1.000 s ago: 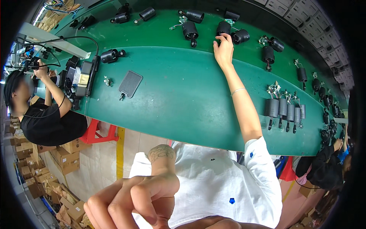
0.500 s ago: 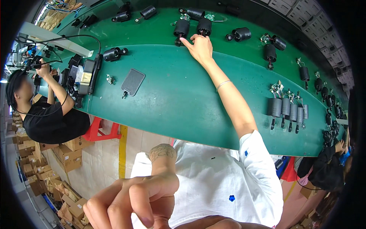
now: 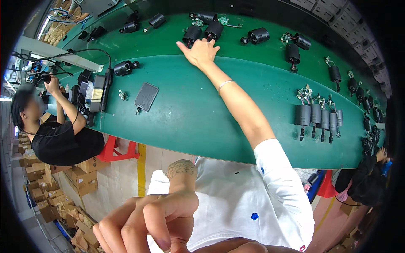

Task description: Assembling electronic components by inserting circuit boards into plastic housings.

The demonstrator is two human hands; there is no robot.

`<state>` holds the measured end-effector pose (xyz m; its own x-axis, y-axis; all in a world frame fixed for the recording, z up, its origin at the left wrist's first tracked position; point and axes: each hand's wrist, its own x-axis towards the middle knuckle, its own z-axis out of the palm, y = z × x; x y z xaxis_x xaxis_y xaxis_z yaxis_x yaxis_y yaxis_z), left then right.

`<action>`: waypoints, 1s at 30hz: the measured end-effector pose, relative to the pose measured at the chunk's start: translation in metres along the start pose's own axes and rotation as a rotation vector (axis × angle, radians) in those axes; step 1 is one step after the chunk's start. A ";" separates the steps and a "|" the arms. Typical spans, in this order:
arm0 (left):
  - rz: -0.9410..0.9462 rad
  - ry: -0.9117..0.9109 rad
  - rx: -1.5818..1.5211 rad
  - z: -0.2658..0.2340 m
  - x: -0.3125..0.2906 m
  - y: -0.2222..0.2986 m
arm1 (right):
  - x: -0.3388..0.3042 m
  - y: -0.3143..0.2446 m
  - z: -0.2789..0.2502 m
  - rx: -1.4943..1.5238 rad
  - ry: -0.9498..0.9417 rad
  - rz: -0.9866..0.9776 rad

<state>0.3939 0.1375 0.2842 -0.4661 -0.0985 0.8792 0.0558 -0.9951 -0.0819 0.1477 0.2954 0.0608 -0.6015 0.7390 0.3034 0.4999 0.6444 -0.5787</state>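
Note:
At the far side of the green bench, my right hand (image 3: 201, 52) reaches out palm down with fingers spread and thumb stretched to the left. Its fingertips are at the lower ends of two black cylindrical housings, a left one (image 3: 193, 33) and a right one (image 3: 214, 30); whether they touch is hard to tell. Behind these lies another black cylinder (image 3: 206, 17) beside small green circuit boards (image 3: 223, 21). Close to the camera, my left hand (image 3: 156, 215) is raised with curled fingers. Its fingertips run partly out of the picture, so anything held is hidden.
A dark grey rectangular plate (image 3: 147, 97) and a small circuit board (image 3: 122, 95) lie on the bench (image 3: 190, 122). Several grey cylinders with boards (image 3: 303, 114) stand in a row at right. A person in black (image 3: 63, 141) works at left, near a red stool (image 3: 120, 149) and cartons (image 3: 80, 179).
My right hand has shifted slightly left, its thumb moving away from the left cylinder's end and its fingers spreading. The whole view has turned a little. My left hand stays put.

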 end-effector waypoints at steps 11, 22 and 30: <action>-0.095 -0.006 0.533 -0.029 -0.012 0.042 | 0.006 0.024 -0.013 0.215 -0.050 -0.008; -0.966 0.464 0.848 -0.133 -0.119 0.049 | -0.213 0.224 -0.261 0.264 -0.123 -0.050; -1.122 0.346 0.720 -0.112 -0.118 0.014 | -0.216 0.201 -0.346 -0.002 -0.184 0.221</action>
<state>0.3507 0.1336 0.1269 -0.7527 0.6426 0.1432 -0.1009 -0.3276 0.9394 0.5939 0.3337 0.1410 -0.5806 0.8137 0.0279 0.6324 0.4724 -0.6139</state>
